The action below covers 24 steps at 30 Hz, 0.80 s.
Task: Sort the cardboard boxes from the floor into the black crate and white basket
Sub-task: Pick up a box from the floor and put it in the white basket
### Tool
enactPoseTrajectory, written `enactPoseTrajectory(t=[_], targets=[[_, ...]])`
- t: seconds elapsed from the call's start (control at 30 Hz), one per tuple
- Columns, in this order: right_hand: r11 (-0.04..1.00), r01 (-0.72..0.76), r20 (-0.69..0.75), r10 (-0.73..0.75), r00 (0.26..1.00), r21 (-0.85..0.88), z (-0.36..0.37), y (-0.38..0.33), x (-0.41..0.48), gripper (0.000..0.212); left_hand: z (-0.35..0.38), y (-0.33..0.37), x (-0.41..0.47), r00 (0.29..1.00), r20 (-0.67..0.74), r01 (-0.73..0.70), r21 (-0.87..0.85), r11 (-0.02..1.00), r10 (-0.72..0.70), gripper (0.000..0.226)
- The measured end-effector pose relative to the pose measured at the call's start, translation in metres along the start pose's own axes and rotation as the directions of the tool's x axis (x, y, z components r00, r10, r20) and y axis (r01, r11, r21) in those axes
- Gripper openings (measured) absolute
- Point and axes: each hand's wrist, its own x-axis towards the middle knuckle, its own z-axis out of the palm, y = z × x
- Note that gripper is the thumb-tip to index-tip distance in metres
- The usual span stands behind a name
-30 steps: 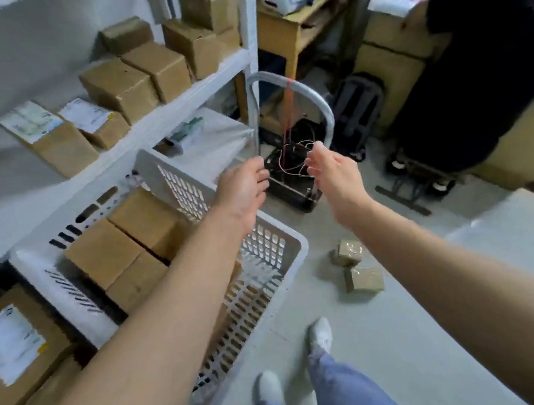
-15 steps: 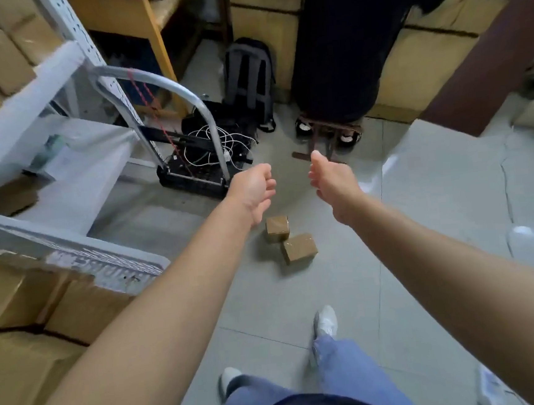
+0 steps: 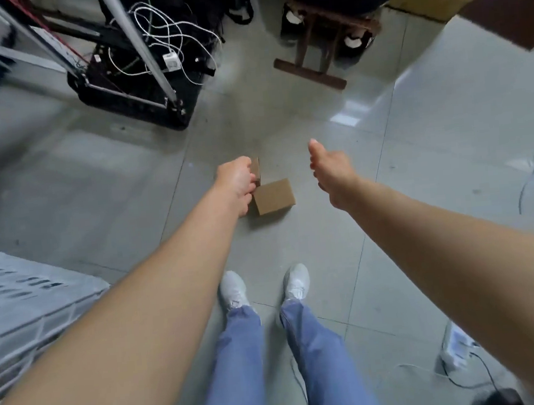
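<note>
Left grip (image 3: 236, 182) over a cardboard box (image 3: 256, 170), hold unclear; right grip (image 3: 330, 171) spread, empty.

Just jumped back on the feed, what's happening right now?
A person stands over two small cardboard boxes on the floor, both arms stretched down toward them. The left hand covers part of the far box; whether it grips it is unclear. The right hand is open, apart from the near box. The white basket shows at lower left.
</note>
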Motion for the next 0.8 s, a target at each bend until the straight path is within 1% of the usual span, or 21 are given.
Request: enactPoseTrajectory(t=[0.07, 0.1, 0.23, 0.27, 0.33, 0.43, 0.47, 0.57, 0.63, 0.73, 0.8], targets=[[1.0, -0.019, -0.018, 0.019, 1.0, -0.013, 0.013, 0.019, 0.043, 0.06, 0.008, -0.014, 0.046, 0.999, -0.02, 0.027, 0.032, 0.999, -0.026, 0.025], [0.999, -0.026, -0.029, 0.025, 0.999, -0.033, 0.02, 0.03, 0.064, 0.06, 0.012, -0.023, 0.071, 0.999, -0.025, 0.04, 0.05, 0.998, -0.039, 0.025], [0.992, -0.044, -0.053, 0.038, 0.998, -0.117, 0.054, 0.078, 0.149, 0.049, 0.026, -0.062, 0.163, 0.996, -0.026, 0.083, 0.12, 0.989, -0.08, 0.024], [0.992, -0.036, -0.051, 0.03, 0.998, -0.121, 0.063, 0.092, 0.17, 0.048, 0.03, -0.071, 0.185, 0.995, -0.028, 0.095, 0.133, 0.987, -0.092, 0.02], [0.991, -0.028, -0.031, 0.025, 0.999, -0.131, 0.08, 0.119, 0.207, 0.056, 0.036, -0.091, 0.227, 0.993, -0.042, 0.115, 0.156, 0.981, -0.11, 0.009], [0.987, -0.051, -0.002, 0.051, 0.999, -0.153, 0.102, 0.158, 0.258, 0.058, 0.047, -0.126, 0.29, 0.988, -0.067, 0.146, 0.175, 0.974, -0.137, 0.005], [0.986, -0.058, 0.006, 0.06, 0.998, -0.158, 0.108, 0.171, 0.275, 0.057, 0.051, -0.137, 0.309, 0.987, -0.073, 0.156, 0.18, 0.971, -0.145, 0.006], [0.983, -0.074, 0.021, 0.079, 0.997, -0.168, 0.126, 0.203, 0.32, 0.062, 0.058, -0.17, 0.361, 0.986, -0.075, 0.16, 0.196, 0.968, -0.148, 0.029], [0.982, -0.081, 0.027, 0.087, 0.996, -0.173, 0.134, 0.221, 0.344, 0.067, 0.059, -0.187, 0.387, 0.986, -0.071, 0.158, 0.182, 0.97, -0.147, 0.036], [0.977, -0.12, 0.067, 0.133, 0.989, -0.176, 0.143, 0.24, 0.366, 0.073, 0.061, -0.201, 0.414, 0.985, -0.017, 0.174, 0.091, 0.98, -0.173, 0.042], [0.978, -0.144, 0.108, 0.161, 0.981, -0.15, 0.147, 0.246, 0.37, 0.073, 0.062, -0.201, 0.42, 0.983, 0.02, 0.184, 0.003, 0.983, -0.184, 0.035]])
